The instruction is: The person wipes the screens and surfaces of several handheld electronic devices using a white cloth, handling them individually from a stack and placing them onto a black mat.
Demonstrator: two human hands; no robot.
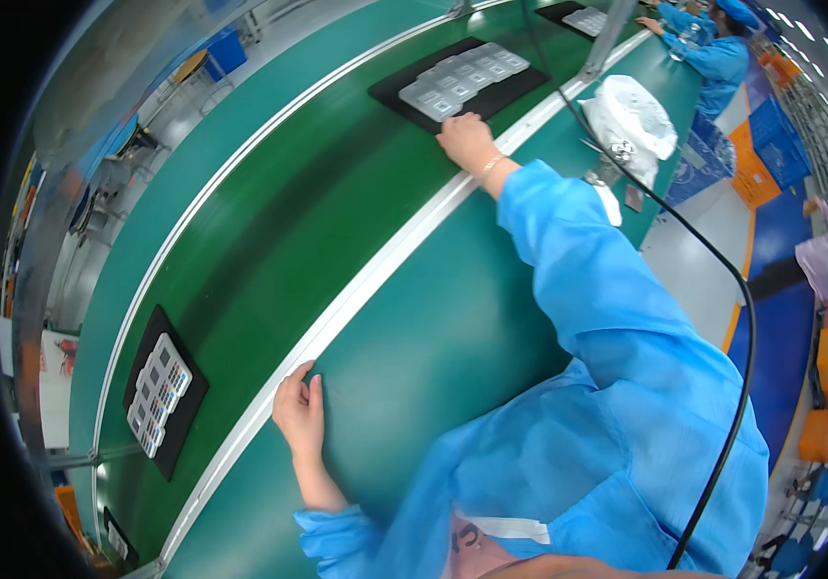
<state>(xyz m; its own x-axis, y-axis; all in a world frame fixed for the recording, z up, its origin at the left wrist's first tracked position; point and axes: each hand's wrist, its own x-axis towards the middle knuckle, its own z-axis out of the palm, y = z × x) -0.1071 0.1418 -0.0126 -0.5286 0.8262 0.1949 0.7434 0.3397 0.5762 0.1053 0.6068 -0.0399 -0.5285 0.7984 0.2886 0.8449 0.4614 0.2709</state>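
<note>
On the green conveyor belt lies a black board (520, 89) bearing a pale plastic tray (462, 81) with several compartments. My right hand (469, 143) reaches across the white rail to the board's near edge, fingers bent and closed there beside the tray's corner; the fingertips are partly hidden. Lower down, my left hand (300, 410) rests against the white rail (337, 314), empty, its thumb apart from the fingers. Farther left on the belt (269, 261), a second black board (182, 425) carries a white tray (160, 391) filled with small dark and coloured pieces.
A white plastic bag (631, 121) stands on the right of the bench, small metal parts beside it. A black cable (713, 246) hangs across my right side. At the far end, a person in blue (718, 63) works. Blue and orange crates (780, 140) stand right.
</note>
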